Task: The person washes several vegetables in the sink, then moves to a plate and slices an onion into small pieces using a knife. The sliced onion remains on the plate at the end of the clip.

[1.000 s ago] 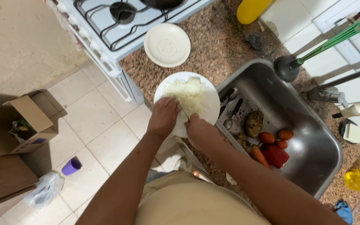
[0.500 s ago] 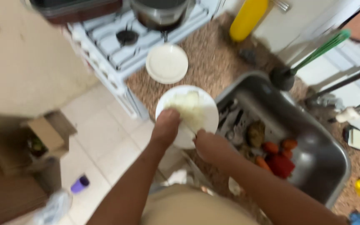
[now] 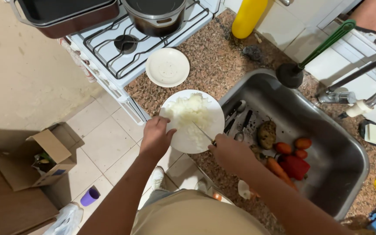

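A white plate [image 3: 214, 114] rests on the granite counter at the sink's edge, carrying a heap of chopped white vegetable [image 3: 191, 112]. My left hand [image 3: 155, 137] holds the plate's near left rim. My right hand [image 3: 230, 153] grips a knife [image 3: 202, 131], and its blade lies across the plate against the chopped pile.
A small empty white plate [image 3: 167, 67] sits beside the gas stove [image 3: 109, 52], which carries a pot [image 3: 155, 15] and a roasting pan [image 3: 62, 13]. The steel sink [image 3: 349, 165] holds cutlery, a potato, tomatoes, a carrot and a red pepper. A yellow bottle [image 3: 248, 17] and a plunger [image 3: 293, 74] stand behind.
The view has shifted toward the stove. My left hand has moved from the top of the chopped pile to the plate's rim, and the knife blade now shows across the plate.
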